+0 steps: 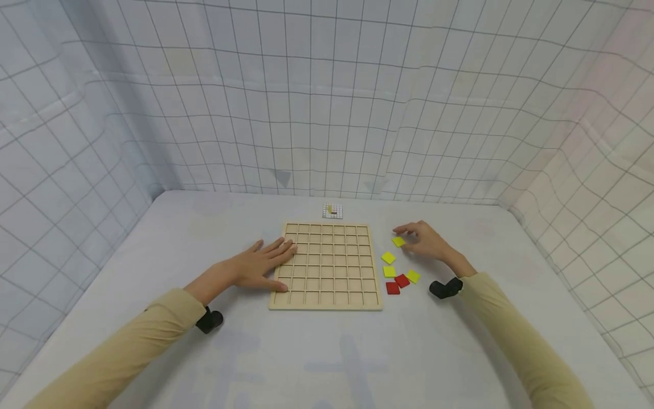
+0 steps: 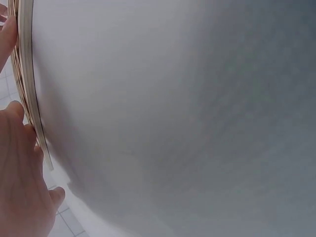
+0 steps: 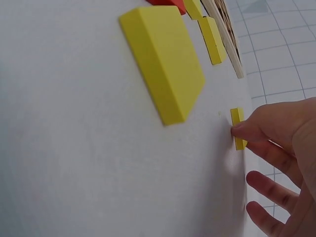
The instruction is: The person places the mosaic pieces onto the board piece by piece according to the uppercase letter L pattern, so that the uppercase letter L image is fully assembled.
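Note:
A light wooden grid board lies flat on the white table. My left hand rests with spread, straight fingers over the board's left side, and its thumb touches the near left part. In the left wrist view the same hand shows at the board's edge. To the right of the board my right hand pinches a yellow square tile between thumb and index finger, low at the table. The right wrist view shows the thumb on that tile, the other fingers loosely bent.
Nearer me, beside the board's right edge, lie more yellow tiles and two red tiles. A small card with a printed grid pattern lies beyond the board's far edge. Grid-lined white curtains enclose the table on the far side and both flanks.

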`<action>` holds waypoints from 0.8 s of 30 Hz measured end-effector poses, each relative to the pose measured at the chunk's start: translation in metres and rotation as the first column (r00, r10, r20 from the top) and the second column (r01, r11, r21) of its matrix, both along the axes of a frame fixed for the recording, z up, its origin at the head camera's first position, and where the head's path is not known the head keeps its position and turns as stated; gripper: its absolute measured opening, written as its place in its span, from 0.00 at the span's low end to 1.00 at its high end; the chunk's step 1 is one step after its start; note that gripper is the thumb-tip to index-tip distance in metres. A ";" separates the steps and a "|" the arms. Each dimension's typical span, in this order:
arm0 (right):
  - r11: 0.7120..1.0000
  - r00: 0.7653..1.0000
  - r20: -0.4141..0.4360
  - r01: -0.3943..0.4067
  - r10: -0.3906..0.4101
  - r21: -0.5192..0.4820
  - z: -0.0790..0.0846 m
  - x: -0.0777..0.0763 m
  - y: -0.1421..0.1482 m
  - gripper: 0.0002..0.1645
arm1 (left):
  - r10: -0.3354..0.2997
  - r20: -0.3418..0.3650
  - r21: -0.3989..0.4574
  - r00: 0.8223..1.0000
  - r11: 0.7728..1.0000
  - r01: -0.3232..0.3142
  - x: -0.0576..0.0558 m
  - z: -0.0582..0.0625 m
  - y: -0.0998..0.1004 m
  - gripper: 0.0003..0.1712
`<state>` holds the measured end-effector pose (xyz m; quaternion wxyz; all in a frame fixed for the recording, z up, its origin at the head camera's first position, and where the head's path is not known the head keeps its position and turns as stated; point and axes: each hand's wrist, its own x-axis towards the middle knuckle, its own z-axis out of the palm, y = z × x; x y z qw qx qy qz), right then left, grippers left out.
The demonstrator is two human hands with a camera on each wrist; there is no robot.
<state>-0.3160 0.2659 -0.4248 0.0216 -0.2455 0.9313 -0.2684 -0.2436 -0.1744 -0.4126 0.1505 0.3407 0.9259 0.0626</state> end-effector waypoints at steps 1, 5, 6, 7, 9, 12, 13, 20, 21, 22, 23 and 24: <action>1.000 1.000 0.000 0.000 0.000 0.001 0.000 0.000 0.000 0.24 | 0.001 -0.003 -0.009 1.000 1.000 -0.001 0.000 0.000 0.000 0.55; 1.000 1.000 -0.004 0.008 -0.008 0.022 0.003 0.002 0.000 0.23 | -0.001 -0.016 -0.014 1.000 1.000 0.001 0.001 -0.001 -0.001 0.54; 0.999 1.000 -0.006 0.014 -0.013 0.033 0.003 0.003 0.000 0.23 | -0.002 -0.019 -0.013 1.000 1.000 0.002 0.001 -0.001 -0.001 0.54; 0.999 1.000 -0.008 0.022 -0.022 0.041 0.004 0.003 0.000 0.23 | -0.004 -0.022 -0.015 1.000 1.000 0.004 0.001 -0.001 -0.001 0.54; 0.997 0.999 -0.014 0.044 -0.043 0.062 0.004 0.003 0.001 0.23 | -0.006 -0.028 -0.018 1.000 1.000 0.005 0.001 -0.001 -0.001 0.54; 0.993 0.997 -0.018 0.078 -0.077 0.087 0.003 0.004 0.003 0.21 | -0.008 -0.032 -0.017 0.999 1.000 0.007 0.002 -0.001 -0.001 0.54; 0.992 0.996 -0.017 0.087 -0.086 0.088 0.002 0.004 0.003 0.21 | -0.008 -0.031 -0.015 0.999 1.000 0.007 0.003 -0.001 0.000 0.54; 0.988 0.993 -0.047 0.111 -0.106 0.112 0.001 0.005 0.004 0.17 | -0.013 -0.035 -0.012 0.999 1.000 0.013 0.002 -0.003 0.000 0.54; 0.986 0.992 -0.054 0.117 -0.112 0.116 0.002 0.005 0.003 0.17 | -0.012 -0.035 -0.018 0.999 1.000 0.012 0.002 -0.003 0.000 0.54; 0.985 0.991 -0.061 0.124 -0.118 0.119 0.002 0.006 0.003 0.17 | -0.013 -0.036 -0.017 0.999 1.000 0.012 0.002 -0.003 0.000 0.54; 0.984 0.990 -0.064 0.132 -0.125 0.121 0.003 0.006 0.002 0.17 | -0.011 -0.034 -0.015 0.999 1.000 0.011 0.001 -0.003 0.000 0.54; 0.982 0.989 -0.069 0.141 -0.133 0.123 0.003 0.007 0.001 0.17 | -0.009 -0.035 -0.022 0.999 1.000 0.008 0.001 -0.003 0.000 0.54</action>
